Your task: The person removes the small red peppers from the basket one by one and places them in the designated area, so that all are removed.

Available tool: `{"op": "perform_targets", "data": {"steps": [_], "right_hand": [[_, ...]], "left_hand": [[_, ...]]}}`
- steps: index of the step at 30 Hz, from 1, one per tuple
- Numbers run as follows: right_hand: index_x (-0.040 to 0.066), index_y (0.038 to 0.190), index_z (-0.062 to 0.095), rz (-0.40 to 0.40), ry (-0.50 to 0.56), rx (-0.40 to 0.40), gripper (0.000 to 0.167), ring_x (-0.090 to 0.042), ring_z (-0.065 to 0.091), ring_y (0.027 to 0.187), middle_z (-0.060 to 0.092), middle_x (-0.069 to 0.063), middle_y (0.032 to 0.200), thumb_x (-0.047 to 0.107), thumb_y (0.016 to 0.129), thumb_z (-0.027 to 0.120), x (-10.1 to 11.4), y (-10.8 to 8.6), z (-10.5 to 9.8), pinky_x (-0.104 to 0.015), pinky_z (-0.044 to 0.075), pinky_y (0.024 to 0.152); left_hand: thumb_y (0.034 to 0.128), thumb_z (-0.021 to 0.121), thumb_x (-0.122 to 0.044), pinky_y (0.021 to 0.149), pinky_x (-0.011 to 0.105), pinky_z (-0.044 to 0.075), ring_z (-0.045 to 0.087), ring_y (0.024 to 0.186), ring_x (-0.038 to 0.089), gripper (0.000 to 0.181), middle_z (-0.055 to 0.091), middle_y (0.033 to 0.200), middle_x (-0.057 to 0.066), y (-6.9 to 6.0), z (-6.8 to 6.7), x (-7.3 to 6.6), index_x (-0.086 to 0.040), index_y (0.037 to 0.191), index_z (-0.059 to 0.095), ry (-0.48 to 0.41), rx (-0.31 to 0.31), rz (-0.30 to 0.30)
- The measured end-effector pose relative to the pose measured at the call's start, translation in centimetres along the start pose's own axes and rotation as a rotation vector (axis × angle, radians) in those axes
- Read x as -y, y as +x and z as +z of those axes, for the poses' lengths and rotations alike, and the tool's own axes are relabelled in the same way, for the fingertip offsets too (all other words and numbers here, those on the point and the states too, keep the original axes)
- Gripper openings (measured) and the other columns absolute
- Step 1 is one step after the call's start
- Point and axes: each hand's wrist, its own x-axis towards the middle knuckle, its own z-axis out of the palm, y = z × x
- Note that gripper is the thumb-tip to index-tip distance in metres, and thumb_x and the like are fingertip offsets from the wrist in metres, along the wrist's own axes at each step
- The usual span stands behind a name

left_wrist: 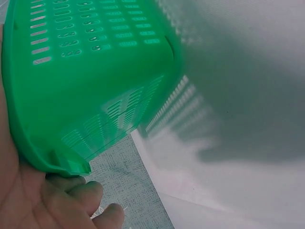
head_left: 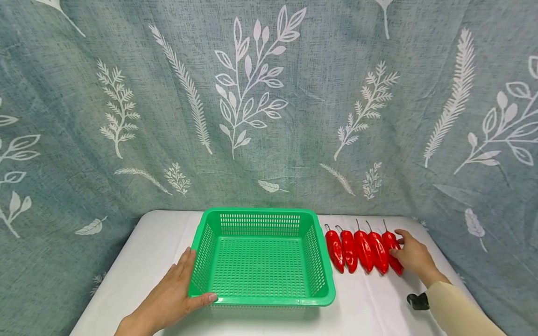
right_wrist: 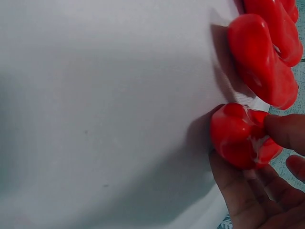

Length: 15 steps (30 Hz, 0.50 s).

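A green plastic basket (head_left: 262,301) with slotted walls stands in the middle of the table. My left hand (head_left: 170,291) rests against its front left corner, thumb on the front rim and fingers extended along the left side. From the left wrist, the basket's wall (left_wrist: 71,100) lies against the palm. Several glossy red peppers (head_left: 363,252) lie in a row right of the basket, stems pointing away from me. At the row's right end, my right hand (head_left: 414,256) pinches the last red pepper (right_wrist: 233,133) between thumb and fingers. Its tip faces the right wrist camera.
A white cloth covers the table (head_left: 357,308). Behind it and at both sides hangs a grey-green curtain (head_left: 311,154) with white leaf prints. A small black object (head_left: 417,301) sits at the right sleeve's cuff (head_left: 445,303).
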Motion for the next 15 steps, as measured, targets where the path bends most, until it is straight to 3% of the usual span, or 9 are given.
{"op": "perform_targets", "data": {"steps": [10, 15], "right_hand": [[-0.01, 0.154, 0.03, 0.004, 0.015, 0.012, 0.077, -0.056, 0.057, 0.119, 0.05, -0.04, 0.142, 0.019, 0.096, 0.071, 0.1, -0.19, 0.21, -0.068, 0.051, 0.097], [-0.011, 0.154, 0.03, -0.009, -0.018, -0.024, 0.075, -0.055, 0.057, 0.12, 0.048, -0.041, 0.143, 0.02, 0.098, 0.069, 0.3, -0.57, 0.45, -0.069, 0.052, 0.097]], "left_hand": [[0.0883, 0.065, -0.077, 0.125, 0.068, 0.024, 0.019, 0.16, 0.046, 0.127, 0.008, 0.175, 0.027, 0.06, -0.01, -0.02, 0.006, 0.166, 0.011, 0.008, 0.004, -0.006], [0.0869, 0.061, -0.082, 0.126, 0.067, 0.024, 0.02, 0.16, 0.046, 0.129, 0.01, 0.174, 0.028, 0.1, -0.01, 0.07, 0.008, 0.166, 0.013, 0.036, -0.009, -0.002]]}}
